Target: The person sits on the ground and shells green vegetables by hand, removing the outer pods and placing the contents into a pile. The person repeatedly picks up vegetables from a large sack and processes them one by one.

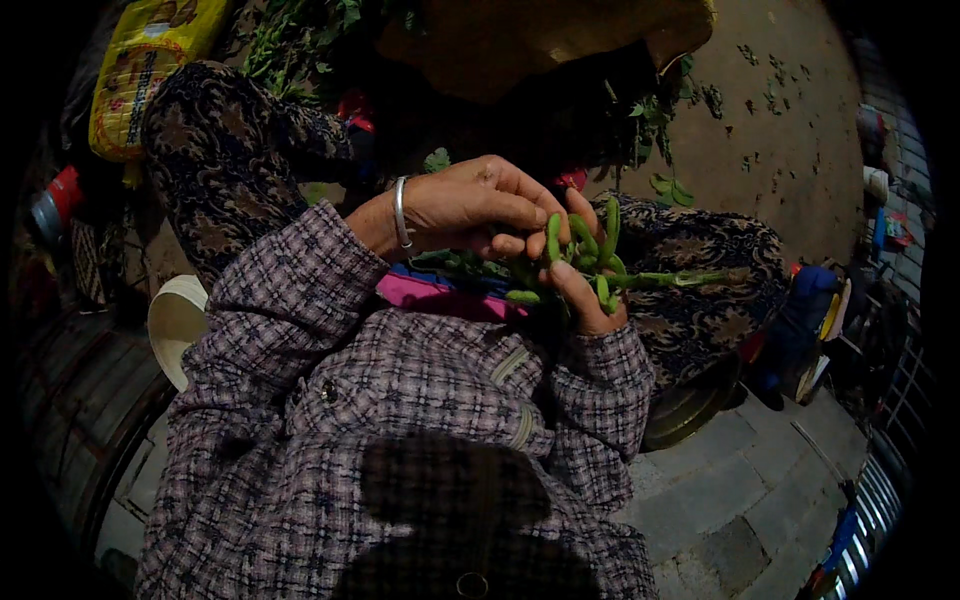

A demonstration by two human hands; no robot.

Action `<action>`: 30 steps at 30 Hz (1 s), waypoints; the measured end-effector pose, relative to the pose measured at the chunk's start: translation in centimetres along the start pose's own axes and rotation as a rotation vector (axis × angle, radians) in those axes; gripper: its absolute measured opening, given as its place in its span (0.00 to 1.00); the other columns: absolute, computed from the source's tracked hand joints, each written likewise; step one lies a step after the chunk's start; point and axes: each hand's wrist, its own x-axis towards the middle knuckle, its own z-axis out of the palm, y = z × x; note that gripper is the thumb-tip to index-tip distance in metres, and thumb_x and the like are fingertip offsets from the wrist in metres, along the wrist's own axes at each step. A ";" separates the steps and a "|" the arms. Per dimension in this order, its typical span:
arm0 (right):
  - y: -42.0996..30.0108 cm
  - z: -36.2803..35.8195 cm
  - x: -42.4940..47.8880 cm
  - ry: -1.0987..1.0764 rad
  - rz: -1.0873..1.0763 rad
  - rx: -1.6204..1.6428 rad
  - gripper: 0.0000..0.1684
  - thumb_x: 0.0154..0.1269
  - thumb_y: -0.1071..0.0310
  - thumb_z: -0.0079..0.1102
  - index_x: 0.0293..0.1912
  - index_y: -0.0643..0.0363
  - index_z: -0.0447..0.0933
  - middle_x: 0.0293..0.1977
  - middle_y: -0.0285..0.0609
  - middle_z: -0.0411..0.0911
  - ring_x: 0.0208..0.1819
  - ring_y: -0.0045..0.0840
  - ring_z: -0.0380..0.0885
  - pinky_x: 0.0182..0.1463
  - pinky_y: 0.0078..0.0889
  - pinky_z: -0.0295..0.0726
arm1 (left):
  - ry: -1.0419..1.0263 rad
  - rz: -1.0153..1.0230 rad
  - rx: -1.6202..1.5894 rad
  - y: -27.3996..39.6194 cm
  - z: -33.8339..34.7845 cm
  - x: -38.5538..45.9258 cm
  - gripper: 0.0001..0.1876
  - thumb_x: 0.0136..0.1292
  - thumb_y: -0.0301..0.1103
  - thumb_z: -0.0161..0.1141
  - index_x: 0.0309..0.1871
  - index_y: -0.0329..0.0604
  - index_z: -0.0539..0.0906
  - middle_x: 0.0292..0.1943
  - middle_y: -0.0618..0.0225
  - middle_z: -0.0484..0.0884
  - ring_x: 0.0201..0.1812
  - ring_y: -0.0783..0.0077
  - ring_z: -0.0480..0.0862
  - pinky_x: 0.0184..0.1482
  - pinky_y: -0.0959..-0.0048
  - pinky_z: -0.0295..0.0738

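Note:
A cut stalk of green, fuzzy bean pods, probably soybeans [611, 240], is held before my chest. My right hand [585, 296] grips it from below, thumb on the near side, with the bare stem [690, 278] sticking out to the right. My left hand [487, 206], with a silver bangle on the wrist, reaches in from the left. Its thumb and curled fingertips close at an upright pod [553, 236] on the left of the cluster. Under the hands, partly hidden, are dark leaves and a pink and blue item [450, 292] in my lap.
A yellow printed sack [142, 82] lies beyond my left knee. Leafy plants [292, 45] and a brownish-yellow sheet or sack [540, 45] lie ahead. A cream container [178, 330] stands by my left elbow. Scattered leaves dot the ground [780, 135]; paving slabs [712, 465] lie at right.

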 end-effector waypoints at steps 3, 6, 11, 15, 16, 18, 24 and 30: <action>0.2 -0.2 0.1 -0.013 -0.012 0.016 0.40 0.56 0.69 0.56 0.66 0.58 0.51 0.45 0.37 0.72 0.39 0.16 0.70 0.44 0.20 0.72 | 0.030 -0.009 0.011 -0.1 0.1 0.0 0.11 0.63 0.30 0.52 0.42 0.30 0.78 0.22 0.70 0.76 0.16 0.89 0.66 0.16 0.89 0.55; 0.5 -0.5 0.2 -0.035 -0.039 0.033 0.38 0.58 0.71 0.53 0.66 0.58 0.52 0.44 0.38 0.72 0.39 0.16 0.70 0.44 0.20 0.72 | 0.145 0.052 0.062 -0.3 1.3 0.2 0.08 0.63 0.27 0.50 0.39 0.33 0.78 0.22 0.71 0.76 0.16 0.89 0.65 0.16 0.90 0.54; 0.7 -0.5 0.2 -0.066 -0.035 0.005 0.37 0.59 0.71 0.52 0.66 0.59 0.52 0.43 0.38 0.72 0.39 0.16 0.69 0.43 0.20 0.71 | 0.086 0.226 0.058 -1.2 1.6 0.6 0.07 0.60 0.25 0.49 0.35 0.35 0.78 0.32 0.67 0.77 0.19 0.88 0.68 0.19 0.89 0.59; 1.1 -1.1 -0.1 -0.103 0.045 0.066 0.39 0.58 0.69 0.54 0.66 0.59 0.51 0.45 0.39 0.71 0.39 0.17 0.70 0.43 0.20 0.72 | 0.000 0.163 0.190 0.1 0.9 0.0 0.07 0.60 0.27 0.50 0.36 0.36 0.78 0.46 0.61 0.75 0.20 0.87 0.69 0.20 0.88 0.63; 1.1 -1.2 -0.2 -0.110 0.078 0.067 0.39 0.58 0.68 0.55 0.66 0.59 0.50 0.46 0.40 0.70 0.39 0.17 0.70 0.43 0.21 0.72 | -0.023 0.115 0.252 0.6 0.8 -0.3 0.07 0.61 0.29 0.50 0.37 0.37 0.78 0.47 0.60 0.75 0.19 0.88 0.67 0.19 0.87 0.62; 0.4 -0.3 -0.1 -0.106 0.014 0.112 0.41 0.57 0.69 0.56 0.67 0.59 0.49 0.48 0.41 0.69 0.42 0.19 0.71 0.46 0.22 0.73 | -0.017 0.156 0.280 1.2 1.6 -0.7 0.07 0.61 0.31 0.53 0.37 0.38 0.77 0.40 0.65 0.76 0.18 0.88 0.66 0.19 0.86 0.60; 0.7 0.2 0.6 -0.032 -0.070 -0.024 0.45 0.54 0.69 0.62 0.67 0.58 0.48 0.53 0.44 0.67 0.52 0.25 0.70 0.53 0.26 0.72 | 0.120 0.074 0.358 0.3 1.0 -0.3 0.09 0.61 0.37 0.59 0.33 0.41 0.76 0.18 0.78 0.69 0.16 0.89 0.62 0.16 0.86 0.52; 2.0 0.0 0.7 0.099 -0.225 -0.374 0.44 0.55 0.69 0.63 0.66 0.58 0.50 0.53 0.45 0.68 0.51 0.26 0.72 0.52 0.27 0.74 | 0.239 0.024 0.297 -1.0 1.1 0.4 0.11 0.60 0.39 0.60 0.32 0.41 0.75 0.15 0.80 0.68 0.14 0.89 0.61 0.15 0.85 0.50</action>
